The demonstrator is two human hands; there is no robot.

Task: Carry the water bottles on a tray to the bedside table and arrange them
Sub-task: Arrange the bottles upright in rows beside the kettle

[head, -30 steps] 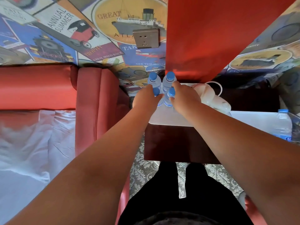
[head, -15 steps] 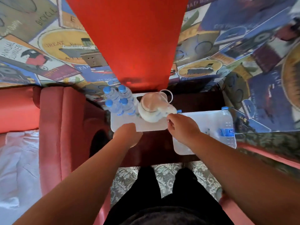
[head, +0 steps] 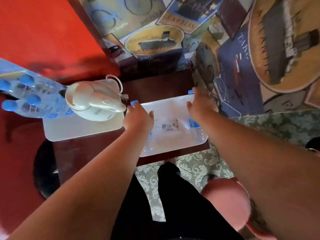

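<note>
Bedside table (head: 97, 148), dark wood, stood against the papered wall; all positions below taken from it.

On its left part lay a pale tray (head: 81, 129). Four water bottles (head: 32, 97) with blue caps stood clustered on the tray's far-left end, close against one another. Beside them, toward the table's middle, a white kettle (head: 97, 103) sat on the same tray, its cord looped behind it.

On the table's right part lay a second pale tray (head: 173, 141), its near edge reaching the table's front. Two more bottles stood on this one: one at its left side, blue cap (head: 134, 102) showing past the fingers, and one at its right side, blue label (head: 193, 122) visible below the wrist. Small printed packets (head: 170, 126) lay in the tray's centre.

Left hand (head: 138, 116) was over the left bottle on the right-part tray, fingers loosely spread, thumb out; whether it touched the bottle could not be told from the blur. Right hand (head: 200, 103) was at the right bottle near the tray's far-right corner, fingers apart and curved; no firm clasp visible.

Below the table's front edge, patterned carpet (head: 192, 167) and the person's dark trousers (head: 166, 205). A pink rounded cushion (head: 228, 203) sat to the front right of the table.
</note>
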